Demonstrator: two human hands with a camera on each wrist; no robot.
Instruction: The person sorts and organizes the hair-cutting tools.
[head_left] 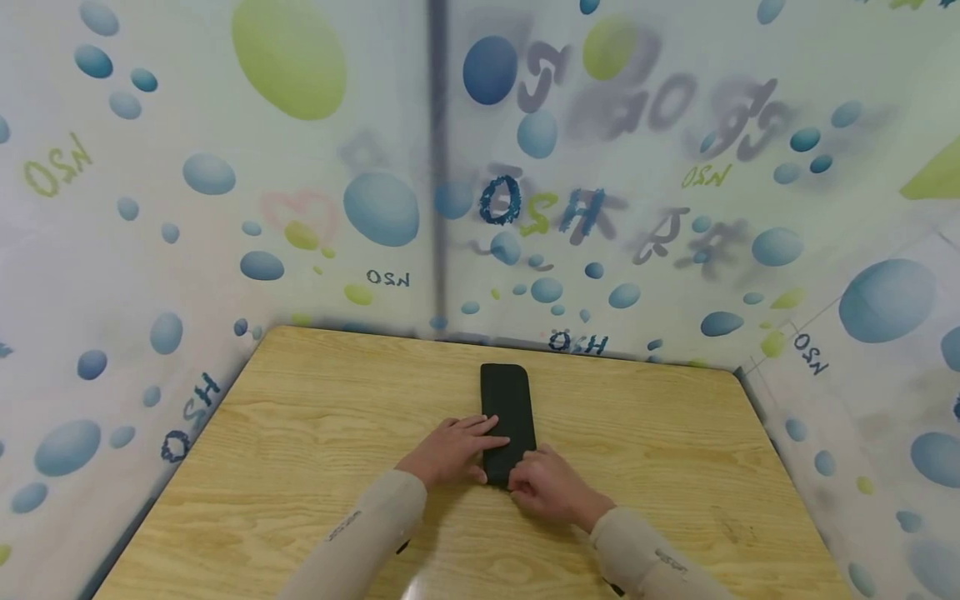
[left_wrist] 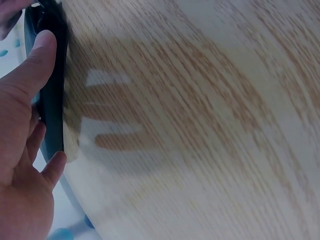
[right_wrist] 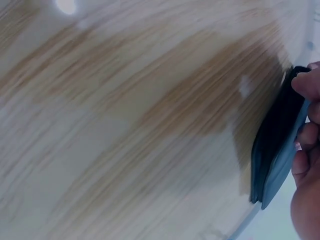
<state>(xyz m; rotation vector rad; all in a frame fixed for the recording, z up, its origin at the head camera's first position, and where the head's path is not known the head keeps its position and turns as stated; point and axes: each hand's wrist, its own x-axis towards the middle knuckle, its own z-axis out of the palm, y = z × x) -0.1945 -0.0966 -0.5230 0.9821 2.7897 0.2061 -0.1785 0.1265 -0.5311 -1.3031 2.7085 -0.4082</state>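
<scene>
A long, flat black case with rounded corners lies lengthwise on the wooden table. My left hand rests on it from the left, fingers spread fairly straight across its top. In the left wrist view, the left thumb touches the side of the case near one end. At the near right corner, my right hand has its fingers curled and pinches the case's edge. The right wrist view shows the right thumb against the end of the case, where two layers show along the side.
The light wood-grain table has a raised-looking rim at the back. Pale walls printed with blue and green dots and H2O lettering stand around its back and sides. Hand shadows fall on the tabletop beside the case.
</scene>
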